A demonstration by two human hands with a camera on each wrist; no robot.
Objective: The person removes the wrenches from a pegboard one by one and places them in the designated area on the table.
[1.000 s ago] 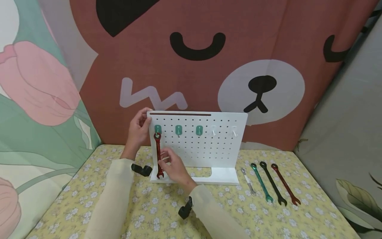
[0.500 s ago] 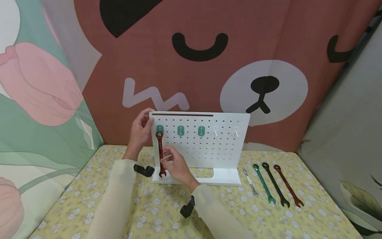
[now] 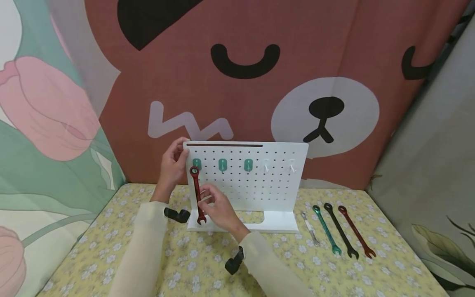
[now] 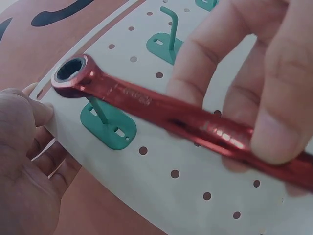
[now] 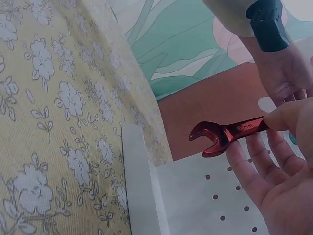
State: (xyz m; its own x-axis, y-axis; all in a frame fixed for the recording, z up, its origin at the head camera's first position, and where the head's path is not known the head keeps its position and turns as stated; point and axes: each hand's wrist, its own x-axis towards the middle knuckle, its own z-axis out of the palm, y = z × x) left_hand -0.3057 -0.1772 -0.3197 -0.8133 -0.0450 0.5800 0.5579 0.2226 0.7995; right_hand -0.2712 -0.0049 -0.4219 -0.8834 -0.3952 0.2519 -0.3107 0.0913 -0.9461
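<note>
Pinching the red wrench by its shaft with my right hand, I have its ring end at the leftmost green hook of the white pegboard — whether the ring sits over the hook's tip I cannot tell. My left hand grips the pegboard's upper left edge, thumb on the front. On the flowered tablecloth, to the right of the board, lie four more wrenches side by side — silver, green, black and red.
</note>
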